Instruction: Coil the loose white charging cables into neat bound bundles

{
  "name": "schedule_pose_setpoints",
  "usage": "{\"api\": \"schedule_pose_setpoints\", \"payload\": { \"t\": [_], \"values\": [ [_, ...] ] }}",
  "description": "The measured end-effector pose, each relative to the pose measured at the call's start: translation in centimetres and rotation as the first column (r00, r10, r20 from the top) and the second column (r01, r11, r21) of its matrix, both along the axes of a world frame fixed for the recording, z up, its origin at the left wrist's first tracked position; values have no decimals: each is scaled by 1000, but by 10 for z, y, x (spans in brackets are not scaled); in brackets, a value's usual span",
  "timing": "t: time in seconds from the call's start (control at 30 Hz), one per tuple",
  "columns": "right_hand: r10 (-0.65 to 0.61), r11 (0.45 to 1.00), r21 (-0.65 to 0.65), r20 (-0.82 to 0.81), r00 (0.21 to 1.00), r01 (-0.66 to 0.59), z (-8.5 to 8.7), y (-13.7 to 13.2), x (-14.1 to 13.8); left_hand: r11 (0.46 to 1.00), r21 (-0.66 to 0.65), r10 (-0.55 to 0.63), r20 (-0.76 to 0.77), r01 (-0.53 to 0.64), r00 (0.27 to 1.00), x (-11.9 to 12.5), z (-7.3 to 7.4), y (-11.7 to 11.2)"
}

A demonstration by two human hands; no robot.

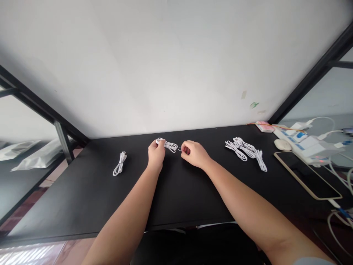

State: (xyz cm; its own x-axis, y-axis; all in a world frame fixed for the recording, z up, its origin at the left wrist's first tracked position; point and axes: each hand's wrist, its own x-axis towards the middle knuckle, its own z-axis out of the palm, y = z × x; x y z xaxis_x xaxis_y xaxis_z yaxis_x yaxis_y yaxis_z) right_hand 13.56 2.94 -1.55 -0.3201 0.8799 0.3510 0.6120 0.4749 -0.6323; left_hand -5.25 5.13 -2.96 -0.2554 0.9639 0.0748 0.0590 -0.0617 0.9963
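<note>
My left hand [156, 154] is closed on one end of a coiled white cable [171, 147], whose loops stick out to the right above the black table. Just right of those loops, my right hand [194, 152] pinches a thin curved strand [179, 149]; it is too small to tell what kind it is. A gap separates the strand from the cable loops. Farther left lies another white cable bundle [119, 164], bound with a dark tie. Several more bundled white cables [242, 148] lie to the right of my right hand.
At the right are a phone [307, 175], a white rounded object [282, 145] and a power strip [292, 140] with plugged-in chargers. The black table [82, 198] meets a white wall [165, 73] at the back. Plastic bags [38, 156] lie on a surface beyond the left frame post.
</note>
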Motion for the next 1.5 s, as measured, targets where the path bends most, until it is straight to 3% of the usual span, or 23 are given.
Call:
{"api": "schedule_pose_setpoints", "payload": {
  "t": [0.07,0.17,0.33,0.5,0.6,0.77,1.0,1.27,1.5],
  "values": [
    [-7,1000,-24,38,999,8,-2,1,1,999,-3,54,109,-54,993,1,3,-1],
    [-28,999,-38,40,999,29,-5,4,2,999,-15,44,178,-41,983,2,6,-2],
    [-100,994,-57,-176,979,92,-10,9,1,996,-27,-75,184,81,980,5,6,-4],
    [-62,956,-285,-414,908,-64,-13,11,-3,960,15,-280,131,281,951,10,6,-10],
    [-27,922,-347,-498,867,-170,-11,9,-6,935,26,-354,44,353,934,12,7,-13],
    [-28,910,-361,-541,840,-203,-7,7,-6,937,21,-350,43,350,936,14,9,-16],
    [-43,926,-332,-562,826,-178,-18,12,-4,930,29,-366,13,365,931,12,9,-16],
    [-73,923,-333,-642,763,-192,-15,12,-5,912,31,-410,161,410,898,13,3,-9],
    [-87,916,-340,-686,723,-213,-18,15,-6,907,70,-420,95,415,902,12,4,-10]
  ]
}}
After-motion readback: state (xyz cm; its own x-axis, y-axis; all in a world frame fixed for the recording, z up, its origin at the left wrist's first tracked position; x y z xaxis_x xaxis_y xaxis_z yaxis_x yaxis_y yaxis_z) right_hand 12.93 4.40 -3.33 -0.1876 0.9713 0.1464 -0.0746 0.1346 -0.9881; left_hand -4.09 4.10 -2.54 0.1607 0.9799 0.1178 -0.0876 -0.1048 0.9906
